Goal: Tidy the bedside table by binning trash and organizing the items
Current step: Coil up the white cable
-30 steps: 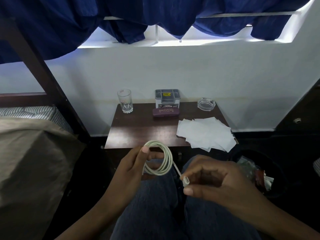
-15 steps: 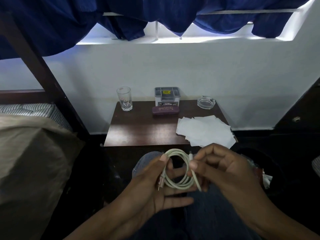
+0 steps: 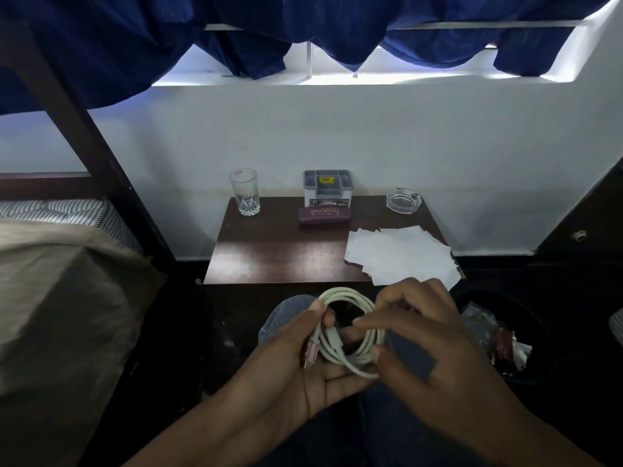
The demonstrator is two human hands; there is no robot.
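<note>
A coiled white charging cable (image 3: 347,294) sits over my lap, in front of the dark wooden bedside table (image 3: 286,254). My left hand (image 3: 303,365) cups the coil from below, thumb on its left side near a pink plug end. My right hand (image 3: 428,335) pinches the coil's right side with fingers through the loop. On the table stand a drinking glass (image 3: 245,192), a grey organizer box (image 3: 327,188), a maroon spectacle case (image 3: 325,215), a glass ashtray (image 3: 404,200) and several white paper sheets (image 3: 401,254).
A dark bin (image 3: 539,332) with wrappers in it stands on the floor at the right of my knees. A bed with a beige cover (image 3: 60,298) and a dark post fills the left. White wall and blue curtains are behind the table.
My right hand brought the cable's loose end up to the coil and now grips the loop. Both hands hold the coil lower, over my lap.
</note>
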